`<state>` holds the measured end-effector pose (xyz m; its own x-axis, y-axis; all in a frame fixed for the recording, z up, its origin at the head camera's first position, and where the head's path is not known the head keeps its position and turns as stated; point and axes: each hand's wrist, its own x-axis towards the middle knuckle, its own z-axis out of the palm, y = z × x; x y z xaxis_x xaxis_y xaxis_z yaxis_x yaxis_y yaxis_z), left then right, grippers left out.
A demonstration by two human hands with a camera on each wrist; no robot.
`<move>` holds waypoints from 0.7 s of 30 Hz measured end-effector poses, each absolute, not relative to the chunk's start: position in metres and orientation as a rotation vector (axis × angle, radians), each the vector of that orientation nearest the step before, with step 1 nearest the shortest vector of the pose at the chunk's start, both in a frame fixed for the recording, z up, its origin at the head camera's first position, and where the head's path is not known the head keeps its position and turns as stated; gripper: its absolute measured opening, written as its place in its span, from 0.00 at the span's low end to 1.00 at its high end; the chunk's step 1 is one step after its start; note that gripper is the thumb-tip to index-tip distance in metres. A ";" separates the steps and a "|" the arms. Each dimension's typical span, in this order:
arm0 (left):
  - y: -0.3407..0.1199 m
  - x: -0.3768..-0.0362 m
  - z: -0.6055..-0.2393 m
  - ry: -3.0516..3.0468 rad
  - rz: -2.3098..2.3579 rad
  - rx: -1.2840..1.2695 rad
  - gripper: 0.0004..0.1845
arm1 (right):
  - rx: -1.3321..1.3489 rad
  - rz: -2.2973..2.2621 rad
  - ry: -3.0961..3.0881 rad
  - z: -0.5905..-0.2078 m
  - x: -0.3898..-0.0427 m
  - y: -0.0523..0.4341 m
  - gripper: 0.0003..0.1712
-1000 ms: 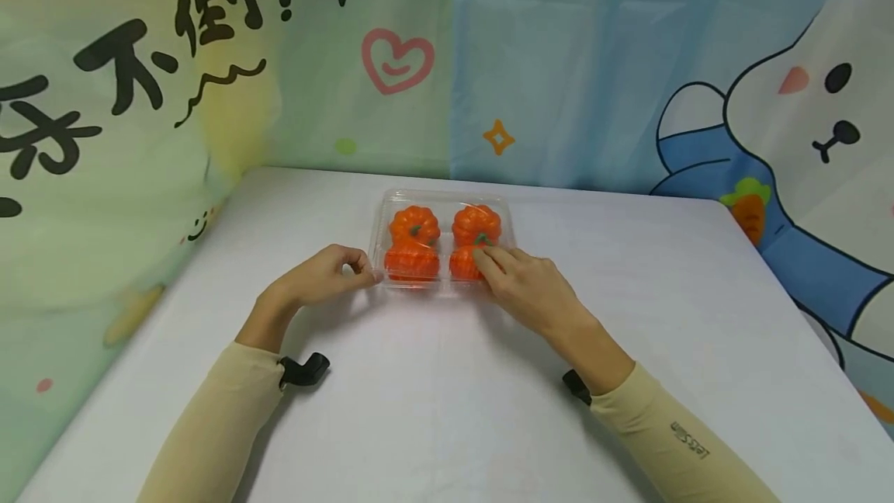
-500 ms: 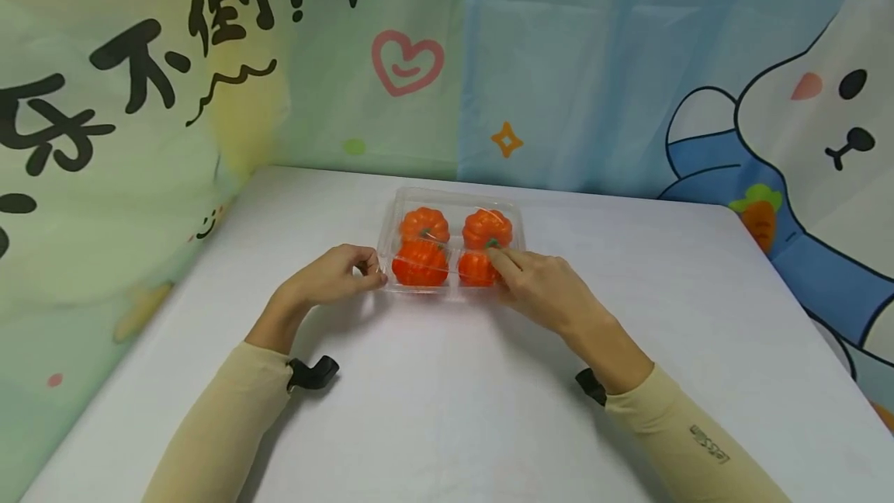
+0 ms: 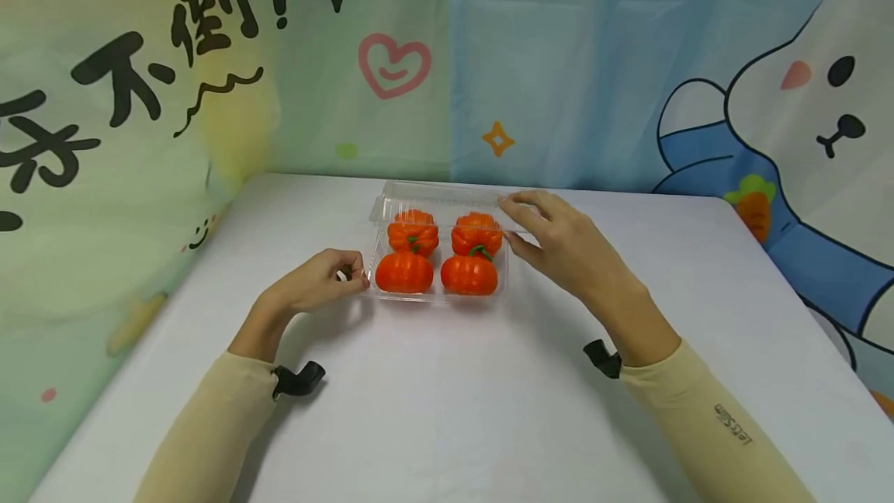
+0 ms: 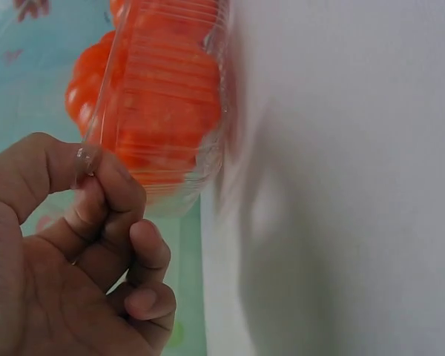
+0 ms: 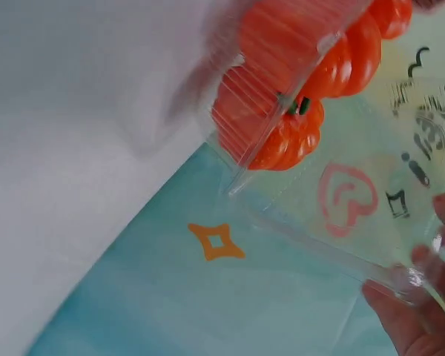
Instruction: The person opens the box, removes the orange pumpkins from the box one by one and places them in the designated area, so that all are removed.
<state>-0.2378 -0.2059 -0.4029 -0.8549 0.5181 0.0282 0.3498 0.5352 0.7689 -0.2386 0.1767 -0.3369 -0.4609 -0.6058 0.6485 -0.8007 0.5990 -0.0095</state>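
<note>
Left hand (image 3: 317, 283): my fingers are curled, thumb and forefinger (image 4: 107, 185) pinch the left front corner of the clear box (image 3: 380, 295) — the other fingers are folded into the palm.
Right hand (image 3: 569, 243): it holds the lid (image 3: 447, 194) at the right edge, fingers spread a little, thumb under and fingertips (image 5: 423, 259) on top of the thin plastic.
Lid: transparent, tilted up abt halfway, hinged at the far side of the box.
Box: it stands on the white table (image 3: 447, 410), in the middle, near the far edge.
Pumpkins: four orange ones w/ green stems, in 2 rows inside the box. Front left pumpkin (image 3: 404, 272) and front right pumpkin (image 3: 469, 274) are seen plainly — the back two (image 3: 414, 233) are seen through the raised lid.
Sleeves: beige sleeve on each arm, a black strap at each wrist.
Background: cartoon cloth behind the table, w/ a pink heart (image 3: 393, 64) and a white rabbit (image 3: 810, 91).
</note>
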 end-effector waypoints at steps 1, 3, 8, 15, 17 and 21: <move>-0.206 -0.237 -0.404 2.554 1.232 0.735 0.10 | 1.079 0.467 -2.212 -0.337 -0.242 0.175 0.29; -0.206 -0.236 -0.405 2.530 1.248 0.724 0.09 | 1.020 0.552 -2.189 -0.339 -0.249 0.172 0.28; -0.207 -0.233 -0.410 2.501 1.268 0.706 0.09 | 0.883 0.818 -2.191 -0.351 -0.264 0.169 0.33; -0.209 -0.231 -0.411 2.532 1.237 0.689 0.08 | 0.658 1.313 -2.274 -0.365 -0.282 0.171 0.43; -0.209 -0.230 -0.409 2.533 1.230 0.674 0.08 | 0.619 1.401 -2.304 -0.368 -0.286 0.172 0.44; -0.208 -0.230 -0.408 2.518 1.231 0.659 0.08 | 0.594 1.465 -2.383 -0.376 -0.292 0.176 0.48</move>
